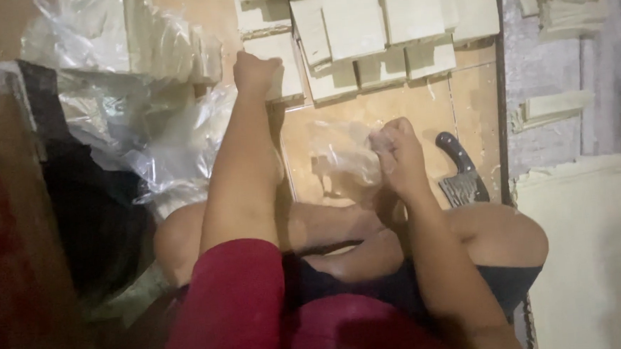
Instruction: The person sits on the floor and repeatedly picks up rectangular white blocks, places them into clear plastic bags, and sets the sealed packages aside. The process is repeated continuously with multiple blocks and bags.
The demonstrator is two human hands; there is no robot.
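The right hand [398, 156] pinches the mouth of a clear bag [345, 158], fingers bunched on the thin film, and holds it just above the wooden floor [364, 115] in front of the person's knees. The left hand [255, 71] reaches forward, fingers curled down on the near edge of a pale block [276, 66]; whether it has closed on the block I cannot tell. That block sits at the front left of a stack of like blocks [373, 22], overlapping one another further out.

By the look of it, the step in hand is picking up a block while the bag waits open. The next move would call for a firm grip on the block and a wider bag mouth, since the film hangs limp.

A knife [460, 170] with a dark handle lies on the floor just right of the right hand. Crumpled plastic sheets [152, 133] pile up to the left. Pale strips [555, 105] lie on a grey surface at the right. The light is dim and warm.
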